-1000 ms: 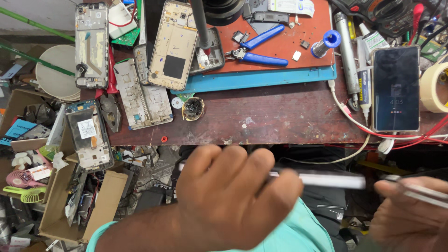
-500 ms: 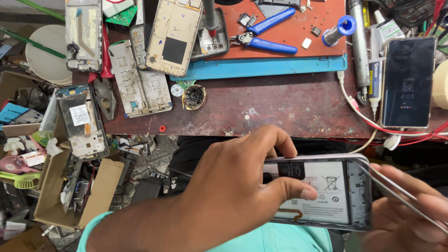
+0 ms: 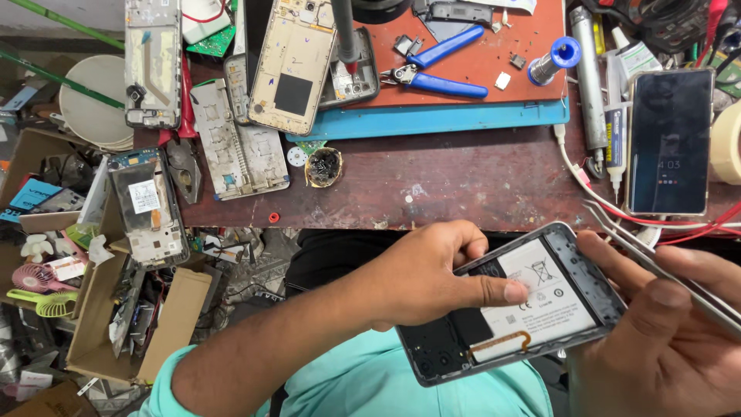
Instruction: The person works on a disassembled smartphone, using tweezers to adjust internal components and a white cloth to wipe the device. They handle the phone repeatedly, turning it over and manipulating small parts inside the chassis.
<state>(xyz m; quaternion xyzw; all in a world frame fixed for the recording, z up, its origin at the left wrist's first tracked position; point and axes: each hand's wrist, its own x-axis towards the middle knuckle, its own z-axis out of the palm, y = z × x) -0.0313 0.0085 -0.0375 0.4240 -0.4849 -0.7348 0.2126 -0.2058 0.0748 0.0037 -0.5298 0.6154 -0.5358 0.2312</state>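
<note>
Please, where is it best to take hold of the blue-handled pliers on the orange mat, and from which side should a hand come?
Grip the blue-handled pliers by the two blue handles, coming from above at their right end. The handles are long, spread and lie flat on the orange mat, with free mat around them; the short metal jaws at the left sit near small parts.

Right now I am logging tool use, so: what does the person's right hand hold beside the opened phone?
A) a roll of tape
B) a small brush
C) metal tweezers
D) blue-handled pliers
C: the right hand grips metal tweezers beside the opened phone, which the left hand steadies.
</note>
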